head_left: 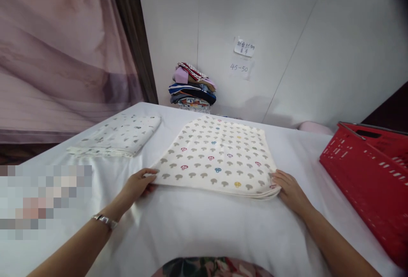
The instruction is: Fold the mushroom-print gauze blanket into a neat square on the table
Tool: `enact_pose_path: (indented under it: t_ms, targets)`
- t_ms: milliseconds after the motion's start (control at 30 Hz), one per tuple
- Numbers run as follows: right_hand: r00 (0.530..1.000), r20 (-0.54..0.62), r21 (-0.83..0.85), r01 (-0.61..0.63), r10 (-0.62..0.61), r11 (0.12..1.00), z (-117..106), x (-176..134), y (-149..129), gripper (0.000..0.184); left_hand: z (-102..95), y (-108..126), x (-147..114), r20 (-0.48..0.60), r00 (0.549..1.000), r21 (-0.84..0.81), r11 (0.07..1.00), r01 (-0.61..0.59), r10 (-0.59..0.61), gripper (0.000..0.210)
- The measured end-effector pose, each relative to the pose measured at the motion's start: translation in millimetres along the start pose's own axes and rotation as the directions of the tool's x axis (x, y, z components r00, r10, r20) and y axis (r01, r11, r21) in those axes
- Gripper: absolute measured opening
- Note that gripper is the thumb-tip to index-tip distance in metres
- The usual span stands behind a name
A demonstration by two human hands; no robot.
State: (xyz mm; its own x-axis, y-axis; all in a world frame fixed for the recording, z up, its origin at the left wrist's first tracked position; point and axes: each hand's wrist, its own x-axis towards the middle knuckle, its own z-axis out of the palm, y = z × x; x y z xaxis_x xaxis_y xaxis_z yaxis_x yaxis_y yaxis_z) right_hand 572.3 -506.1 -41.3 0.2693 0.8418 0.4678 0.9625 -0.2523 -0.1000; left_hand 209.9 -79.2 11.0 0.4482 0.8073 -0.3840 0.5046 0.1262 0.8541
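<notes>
A cream cloth (219, 158) printed with grey and coloured mushrooms lies spread on the white-covered table, its layers showing at the near right corner. My left hand (140, 185), a metal watch or bracelet on its wrist, pinches the near left corner between thumb and fingers. At the near right corner my right hand (288, 187) is closed on the layered edge, its thumb hidden. To the left of this cloth rests another folded white cloth (117, 134) with small grey prints, which neither hand touches.
A red plastic basket (360, 183) stands at the table's right side. Behind the far edge rises a stack of folded fabrics (193, 88) by the wall. Handwritten paper signs (244, 48) hang there. A pinkish curtain (63, 47) covers the left; a blurred patch hides the near left.
</notes>
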Motion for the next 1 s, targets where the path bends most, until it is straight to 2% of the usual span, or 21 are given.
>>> enact_pose_path:
  t_ms: [67,167,300,367,533,600,667,733,800,833,933,1000]
  targets:
    - [0.999,0.016,-0.042,0.047,-0.047,0.998,-7,-4,-16,0.028,1.7,1,0,-0.005,1.0,0.004,1.0,-0.006,0.006,0.044]
    - [0.998,0.038,-0.077,0.055,-0.052,0.996,-15,-9,-32,0.025,2.6,8,-4,-0.04,0.999,-0.021,1.0,-0.017,0.016,0.044]
    - [0.997,0.07,-0.119,-0.019,0.028,0.993,-25,-16,-35,0.019,-0.2,20,-8,-0.114,0.975,-0.066,0.978,-0.197,0.189,0.036]
    - [0.994,0.096,-0.127,-0.037,0.05,0.991,-26,-19,-34,0.019,-0.2,17,-7,-0.121,0.963,0.036,0.971,-0.238,0.24,0.032]
    - [0.987,0.15,-0.105,-0.045,0.061,0.993,-19,-27,-35,0.022,5.2,-5,-3,-0.063,0.985,0.404,0.906,-0.124,0.163,0.031]
    - [0.981,0.172,-0.123,-0.065,0.086,0.99,-20,-27,-40,0.023,6.4,-9,-7,-0.063,0.974,0.531,0.834,-0.153,0.219,0.032]
    - [0.974,0.2,-0.154,-0.075,0.105,0.985,-24,-24,-47,0.024,7.4,-8,-15,-0.065,0.94,0.672,0.711,-0.207,0.335,0.034]
    - [0.968,0.228,-0.175,-0.064,0.103,0.983,-29,-19,-59,0.027,10.8,-7,-25,-0.065,0.86,0.791,0.551,-0.266,0.507,0.037]
    - [0.965,0.252,-0.161,-0.034,0.074,0.986,-32,-11,-75,0.028,19.7,-7,-34,0.009,0.732,0.838,0.394,-0.377,0.681,0.038]
    - [0.963,0.264,-0.136,-0.013,0.049,0.991,-32,-5,-83,0.029,26.8,-8,-37,0.087,0.659,0.826,0.315,-0.467,0.747,0.037]
    - [0.956,0.292,-0.032,0.049,-0.037,0.998,-27,15,-109,0.026,56.7,-9,-46,0.384,0.435,0.646,0.1,-0.757,0.814,0.03]
    - [0.95,0.301,0.029,0.08,-0.085,0.996,-22,30,-124,0.021,78.8,-9,-48,0.496,0.318,0.514,0.023,-0.858,0.808,0.026]
